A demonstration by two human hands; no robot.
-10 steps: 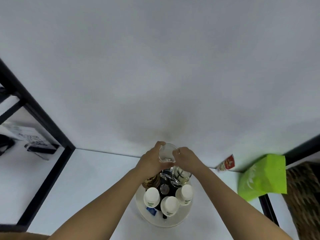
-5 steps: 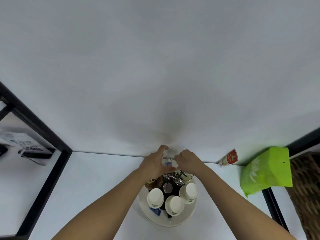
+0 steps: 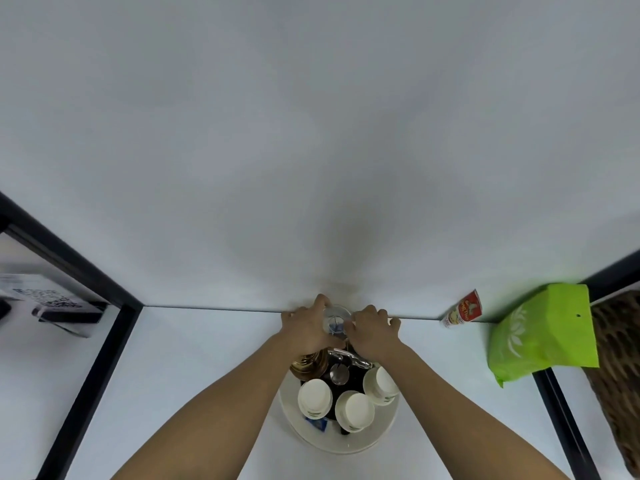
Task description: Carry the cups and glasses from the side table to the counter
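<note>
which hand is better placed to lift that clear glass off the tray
Left, probably. The left hand already wraps its fingers round the clear glass, thumb over the far rim. The right hand only touches its near-right side, fingers curled on top, above the round tray.

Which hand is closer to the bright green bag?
Right. The right hand is on the bag's side of the clear glass; the left hand grips the glass's far side, farther from the green bag.

A hotel-room or home refreshment corner, by the look of it. A round tray of upturned white cups sits on a white counter. A green tea pouch lies nearby.
</note>
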